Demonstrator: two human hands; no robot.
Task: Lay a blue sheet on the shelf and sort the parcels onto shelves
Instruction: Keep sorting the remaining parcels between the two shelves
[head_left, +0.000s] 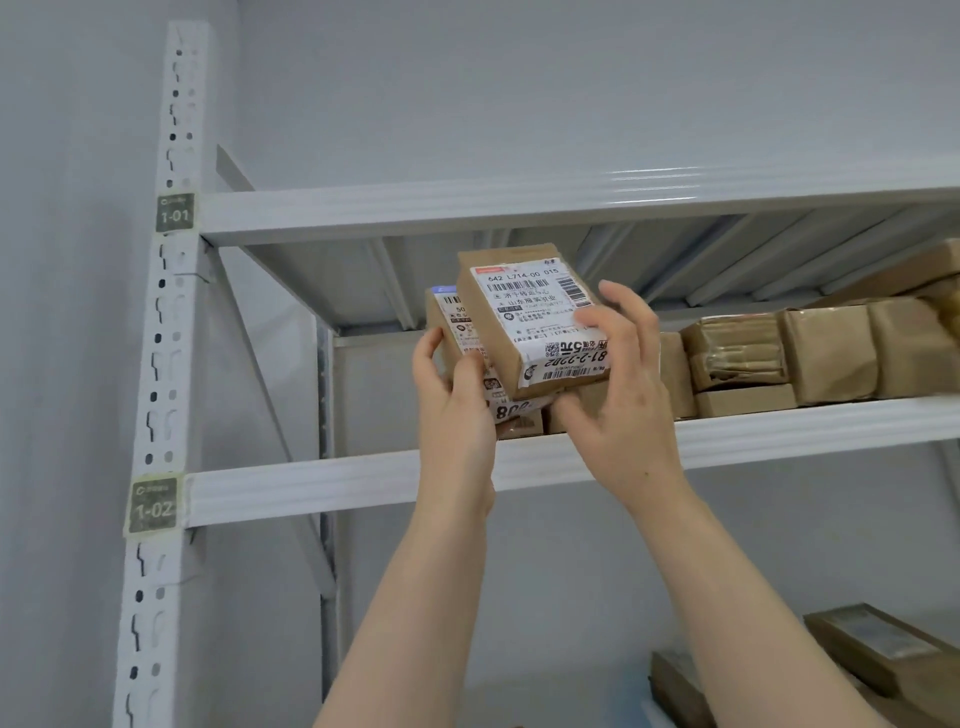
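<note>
Reaching up, my left hand (454, 405) grips a brown cardboard parcel (457, 322); my right hand (623, 395) grips a glossy white-labelled rectangular brown box (524, 312).

The white metal shelf (337, 483) tagged 1-02 carries brown taped parcels (826, 353), packed side by side and stacked along its right half.

Labelled parcel (519, 322) (tilted) in right hand (618, 395)
</note>
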